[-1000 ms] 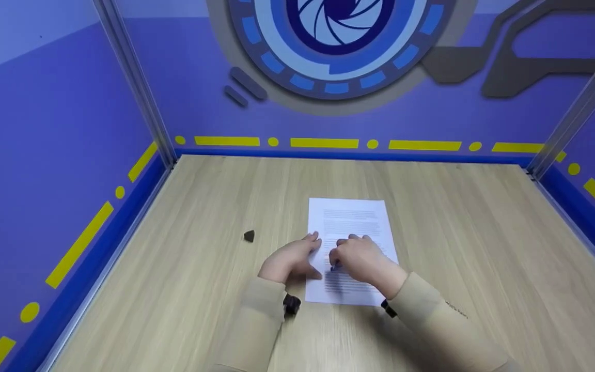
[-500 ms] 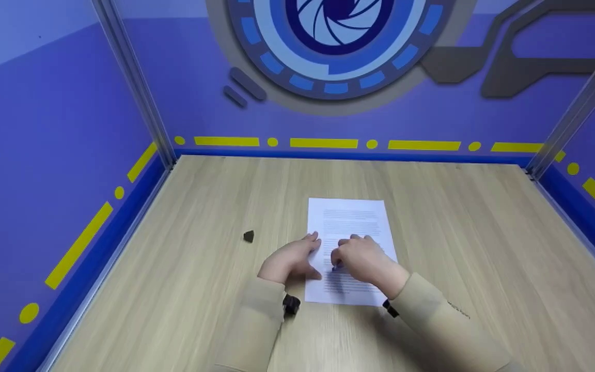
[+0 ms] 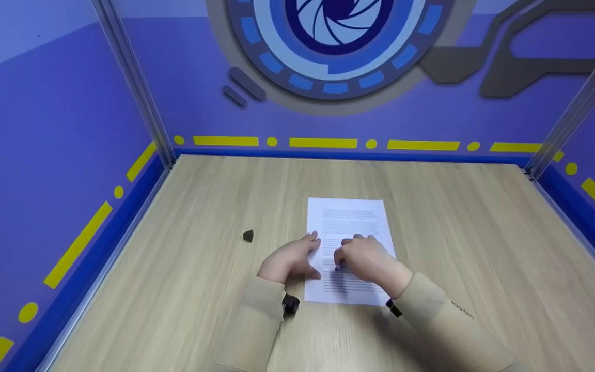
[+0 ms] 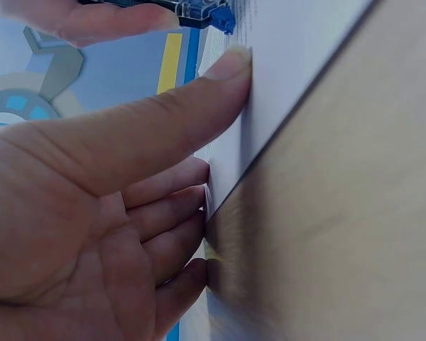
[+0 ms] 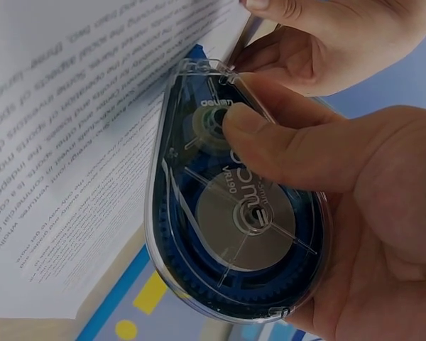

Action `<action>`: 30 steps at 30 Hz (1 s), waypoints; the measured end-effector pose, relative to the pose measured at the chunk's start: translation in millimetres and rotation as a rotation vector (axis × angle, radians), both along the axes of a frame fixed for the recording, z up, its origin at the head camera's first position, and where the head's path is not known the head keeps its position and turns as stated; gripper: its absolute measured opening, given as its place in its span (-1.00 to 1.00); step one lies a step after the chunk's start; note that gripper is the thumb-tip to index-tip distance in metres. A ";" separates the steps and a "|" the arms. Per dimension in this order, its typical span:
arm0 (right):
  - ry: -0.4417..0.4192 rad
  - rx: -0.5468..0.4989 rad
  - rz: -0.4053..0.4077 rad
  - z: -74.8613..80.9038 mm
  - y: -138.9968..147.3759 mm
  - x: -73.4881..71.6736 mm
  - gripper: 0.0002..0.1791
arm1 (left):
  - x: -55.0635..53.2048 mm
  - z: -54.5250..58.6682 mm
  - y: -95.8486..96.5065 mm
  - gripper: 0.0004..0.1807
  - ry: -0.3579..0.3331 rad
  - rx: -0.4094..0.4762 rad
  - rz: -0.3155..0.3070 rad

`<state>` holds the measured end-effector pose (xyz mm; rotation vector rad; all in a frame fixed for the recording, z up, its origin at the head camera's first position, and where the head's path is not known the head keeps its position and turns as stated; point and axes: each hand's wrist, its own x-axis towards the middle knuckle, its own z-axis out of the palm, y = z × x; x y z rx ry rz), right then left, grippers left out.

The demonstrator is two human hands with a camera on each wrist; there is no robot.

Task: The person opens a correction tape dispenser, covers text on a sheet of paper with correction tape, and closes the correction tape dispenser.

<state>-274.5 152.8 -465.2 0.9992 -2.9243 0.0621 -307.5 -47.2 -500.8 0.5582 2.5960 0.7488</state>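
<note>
A printed sheet of paper [image 3: 346, 206] lies on the wooden table, its lines of text running across it. My right hand [image 3: 367, 258] grips a correction tape dispenser [image 5: 248, 213], a clear teardrop-shaped case with blue parts and a tape spool inside. In the right wrist view the thumb presses on the case's side, and its blue tip [image 5: 197, 51] is right at the printed text. My left hand [image 3: 291, 258] rests on the sheet's left edge; its thumb [image 4: 192, 106] and extended fingers touch the paper in the left wrist view.
A small dark piece [image 3: 248, 236] lies on the table [image 3: 215, 289] left of the sheet. Blue-purple panels [image 3: 184, 93] with yellow markings and metal corner posts [image 3: 137, 77] enclose the table at the back and both sides.
My right hand has slid slightly to the right across the sheet with the correction tape dispenser. The left hand and the paper stay where they were.
</note>
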 end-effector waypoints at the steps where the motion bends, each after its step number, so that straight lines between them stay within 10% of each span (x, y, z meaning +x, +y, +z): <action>1: -0.006 0.001 -0.002 0.1 0.2 -0.1 -0.82 | 0.0 -0.1 0.0 0.02 0.003 -0.001 0.000; 30: -0.014 -0.002 0.006 0.5 14.1 -1.2 -0.85 | 1.1 0.5 1.1 0.03 -0.025 0.011 0.034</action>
